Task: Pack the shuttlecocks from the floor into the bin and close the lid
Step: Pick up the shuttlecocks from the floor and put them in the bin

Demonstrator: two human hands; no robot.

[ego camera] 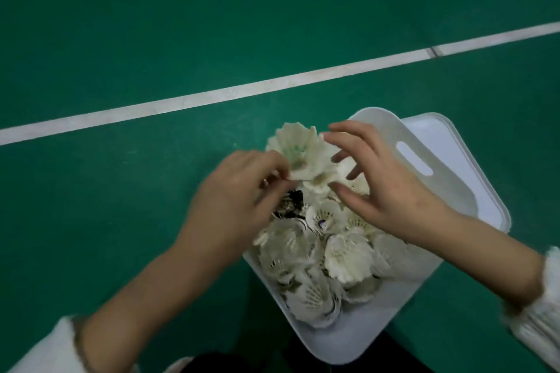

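Observation:
A white plastic bin stands on the green floor below me, piled with several white feather shuttlecocks. My left hand pinches the feather rim of one shuttlecock that sits high at the bin's far left edge. My right hand hovers over the pile with fingers spread, fingertips close to that same shuttlecock and holding nothing. The bin's white lid lies beyond the bin's far right wall, partly hidden by it.
A white court line crosses the green floor diagonally beyond the bin. A handle slot is cut in the bin's far wall. Dark clothing shows at the bottom edge near the bin.

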